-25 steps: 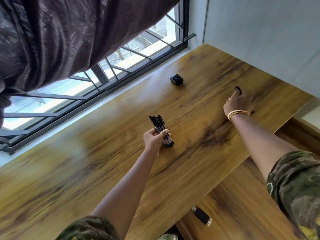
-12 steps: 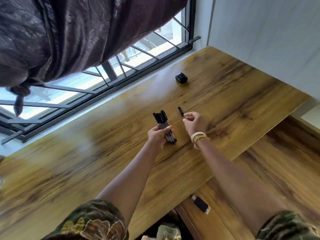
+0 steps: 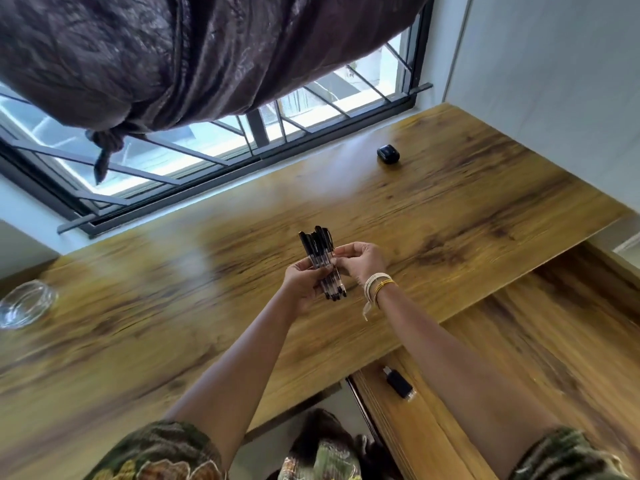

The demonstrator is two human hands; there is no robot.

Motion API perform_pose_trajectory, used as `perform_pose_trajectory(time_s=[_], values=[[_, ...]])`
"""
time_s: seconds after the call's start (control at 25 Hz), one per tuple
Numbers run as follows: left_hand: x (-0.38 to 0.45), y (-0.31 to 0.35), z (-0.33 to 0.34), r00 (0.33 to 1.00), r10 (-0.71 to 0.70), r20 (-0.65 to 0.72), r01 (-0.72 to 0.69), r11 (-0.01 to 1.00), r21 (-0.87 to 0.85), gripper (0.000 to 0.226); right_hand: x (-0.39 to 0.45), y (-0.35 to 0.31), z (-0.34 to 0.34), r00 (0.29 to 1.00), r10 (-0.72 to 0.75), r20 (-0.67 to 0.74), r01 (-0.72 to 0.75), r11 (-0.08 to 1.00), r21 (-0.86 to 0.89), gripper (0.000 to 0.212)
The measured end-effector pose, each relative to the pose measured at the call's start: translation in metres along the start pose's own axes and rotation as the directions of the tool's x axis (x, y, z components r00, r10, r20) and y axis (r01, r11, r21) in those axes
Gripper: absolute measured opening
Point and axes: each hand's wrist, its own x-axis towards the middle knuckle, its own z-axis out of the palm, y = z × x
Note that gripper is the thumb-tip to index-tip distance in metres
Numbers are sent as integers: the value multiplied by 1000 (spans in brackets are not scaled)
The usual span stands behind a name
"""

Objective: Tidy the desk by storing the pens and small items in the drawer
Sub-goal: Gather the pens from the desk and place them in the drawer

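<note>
Left hand grips a bundle of black-capped pens above the bench, caps toward the window; right hand pinches the bundle from its right side. Beyond the pens, a small black case sits near the window. Nearer than the pens, a black USB stick lies in the open drawer.

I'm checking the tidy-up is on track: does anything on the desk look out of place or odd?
Nothing looks damaged or spilled. The pens are bundled in the left hand, with the right hand pinching them. Still out on the desk: a small black case near the window and a glass dish at the left edge.
</note>
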Motion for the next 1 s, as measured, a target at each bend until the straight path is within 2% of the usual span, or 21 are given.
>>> perform_pose_trajectory(time_s=[0.16, 0.32, 0.4, 0.48, 0.68, 0.84, 1.0], values=[[-6, 6, -28, 996, 90, -18, -84, 971, 223, 23, -7, -14, 14, 990, 65, 128, -55, 995, -87, 26], [-8, 16, -48, 953, 303, 6, -273, 852, 447, 22, -11, -27, 33, 969, -105, 225, 181, 917, -355, 37], [-4, 21, -59, 914, 405, 26, -359, 776, 518, 21, -14, -33, 44, 956, -158, 247, 252, 872, -418, 35], [0, 24, -71, 889, 458, 17, -399, 755, 521, 21, -17, -40, 55, 944, -201, 262, 303, 842, -447, 31], [5, 22, -85, 873, 489, -5, -426, 766, 481, 21, -17, -38, 68, 927, -272, 258, 370, 774, -514, 31], [13, 10, -96, 905, 424, -28, -356, 793, 495, 23, -16, -25, 74, 928, -249, 276, 366, 738, -567, 21], [18, 9, -102, 916, 400, -30, -324, 784, 530, 28, -14, -20, 77, 932, -244, 269, 358, 742, -567, 22]])
